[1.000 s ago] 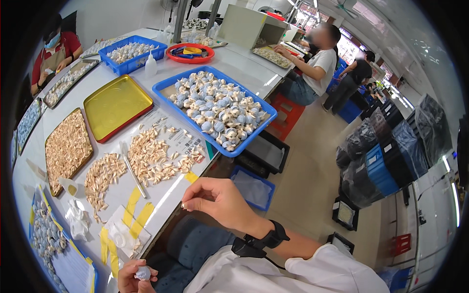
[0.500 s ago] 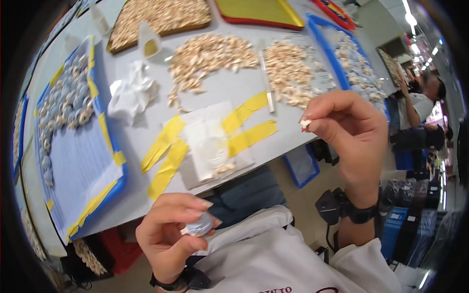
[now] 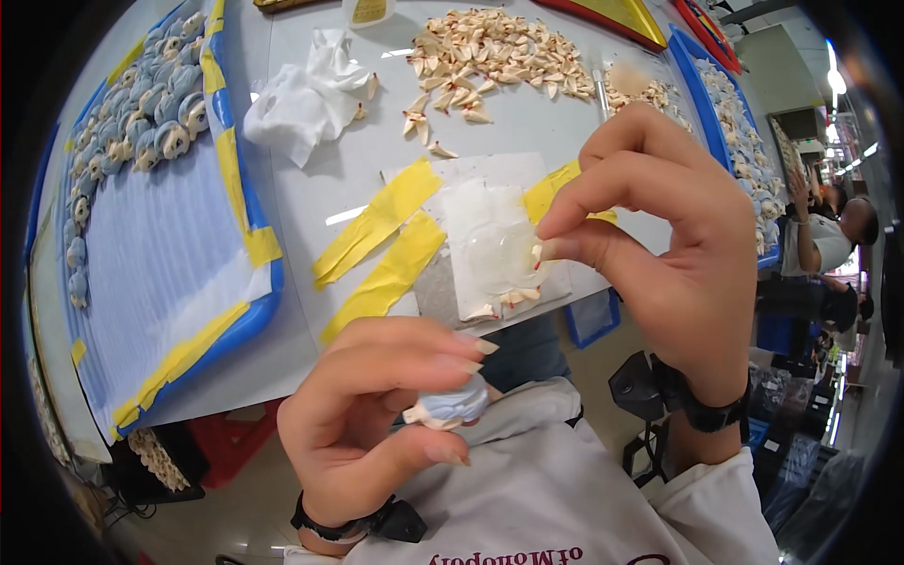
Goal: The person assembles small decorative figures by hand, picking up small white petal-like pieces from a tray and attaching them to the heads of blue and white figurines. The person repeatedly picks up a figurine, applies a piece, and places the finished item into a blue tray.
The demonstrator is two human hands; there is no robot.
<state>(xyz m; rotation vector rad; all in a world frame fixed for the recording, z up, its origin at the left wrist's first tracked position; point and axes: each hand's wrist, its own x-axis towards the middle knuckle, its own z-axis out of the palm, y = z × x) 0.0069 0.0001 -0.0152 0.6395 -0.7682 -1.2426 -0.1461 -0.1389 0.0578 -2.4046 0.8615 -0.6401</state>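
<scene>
My left hand (image 3: 377,414) is low in the picture, over my lap, and holds a small pale blue rounded figure piece (image 3: 450,407) between thumb and fingers. My right hand (image 3: 669,250) is raised higher, with thumb and forefinger pinched on a tiny cream part (image 3: 539,252) that has a red tip. Behind that pinch lies a white sheet (image 3: 490,240) taped to the table with yellow tape (image 3: 377,221); a few small cream parts lie at its near edge.
A blue tray (image 3: 240,315) with a white liner at my left holds several pale blue figures (image 3: 155,127). A heap of cream parts (image 3: 490,56) and a crumpled white cloth (image 3: 301,94) lie farther on. Another blue tray (image 3: 697,94) sits at right, near a seated person (image 3: 829,240).
My view has dropped closer to the table and my hands. Both hands came nearer together, the right still pinching the small cream part, the left still holding the blue piece.
</scene>
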